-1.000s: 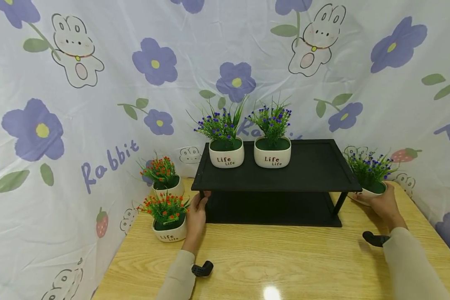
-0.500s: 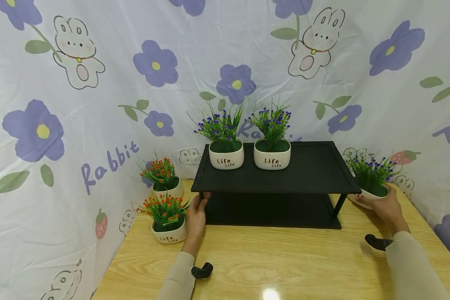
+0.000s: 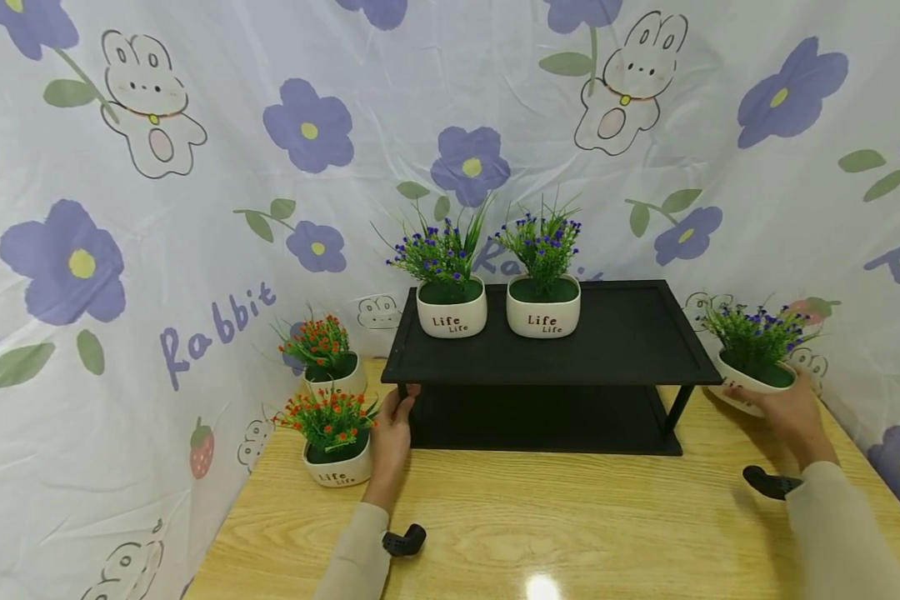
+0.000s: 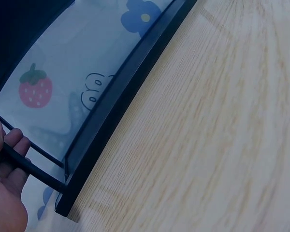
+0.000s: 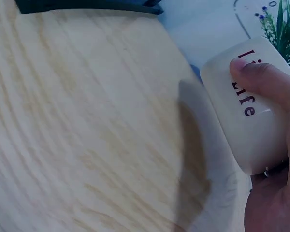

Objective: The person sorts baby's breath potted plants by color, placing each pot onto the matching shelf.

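At the right of the head view, the right hand (image 3: 791, 421) grips a white pot (image 3: 746, 402) of purple flowers, tilted beside the black shelf (image 3: 615, 333). In the right wrist view the thumb of the right hand (image 5: 273, 92) lies across the lettering on the pot (image 5: 222, 87), and a shadow shows on the table. The left hand (image 3: 392, 442) holds the shelf's front left post; in the left wrist view the fingers of the left hand (image 4: 9, 179) curl round that post (image 4: 36, 171). Two purple-flowered pots (image 3: 452, 312) (image 3: 543, 312) stand on the upper shelf.
Two pots with orange flowers (image 3: 337, 471) (image 3: 348, 379) stand on the wooden table (image 3: 570, 525) left of the shelf, the front one right by the left forearm. A patterned cloth (image 3: 390, 75) hangs behind and at the sides.
The right hand has moved a little to the right with the purple-flowered pot, which is now farther from the shelf and more tilted. The left hand stays on the post.
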The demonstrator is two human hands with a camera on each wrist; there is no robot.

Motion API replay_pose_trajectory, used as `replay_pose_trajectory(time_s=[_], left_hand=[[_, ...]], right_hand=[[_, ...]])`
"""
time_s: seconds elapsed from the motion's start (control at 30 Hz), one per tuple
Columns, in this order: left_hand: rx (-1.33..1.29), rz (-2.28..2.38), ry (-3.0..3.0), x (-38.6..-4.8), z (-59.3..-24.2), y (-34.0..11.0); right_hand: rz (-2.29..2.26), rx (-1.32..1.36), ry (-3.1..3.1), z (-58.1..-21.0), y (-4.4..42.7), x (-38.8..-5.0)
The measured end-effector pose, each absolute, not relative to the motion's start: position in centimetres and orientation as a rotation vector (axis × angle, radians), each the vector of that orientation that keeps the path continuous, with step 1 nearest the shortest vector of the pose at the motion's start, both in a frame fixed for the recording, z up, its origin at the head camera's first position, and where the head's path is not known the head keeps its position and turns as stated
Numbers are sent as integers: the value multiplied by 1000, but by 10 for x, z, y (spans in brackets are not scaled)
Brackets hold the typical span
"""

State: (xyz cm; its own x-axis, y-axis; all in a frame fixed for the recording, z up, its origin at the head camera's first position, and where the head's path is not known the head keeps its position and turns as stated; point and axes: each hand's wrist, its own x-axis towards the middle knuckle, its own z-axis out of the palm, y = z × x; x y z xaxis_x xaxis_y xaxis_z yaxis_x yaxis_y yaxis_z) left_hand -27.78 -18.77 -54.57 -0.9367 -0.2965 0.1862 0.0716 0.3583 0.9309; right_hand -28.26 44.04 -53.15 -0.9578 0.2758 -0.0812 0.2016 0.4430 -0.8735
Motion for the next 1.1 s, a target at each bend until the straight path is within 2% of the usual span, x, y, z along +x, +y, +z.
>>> replay_pose_trajectory(time_s=[0.77, 1.1], left_hand=[[235, -1624, -2343, -277, -546, -190], [242, -1620, -2358, -276, -544, -191]], right_hand=[[1358, -375, -2673, -464, 462, -274], [1276, -341, -2710, -435, 456, -272]])
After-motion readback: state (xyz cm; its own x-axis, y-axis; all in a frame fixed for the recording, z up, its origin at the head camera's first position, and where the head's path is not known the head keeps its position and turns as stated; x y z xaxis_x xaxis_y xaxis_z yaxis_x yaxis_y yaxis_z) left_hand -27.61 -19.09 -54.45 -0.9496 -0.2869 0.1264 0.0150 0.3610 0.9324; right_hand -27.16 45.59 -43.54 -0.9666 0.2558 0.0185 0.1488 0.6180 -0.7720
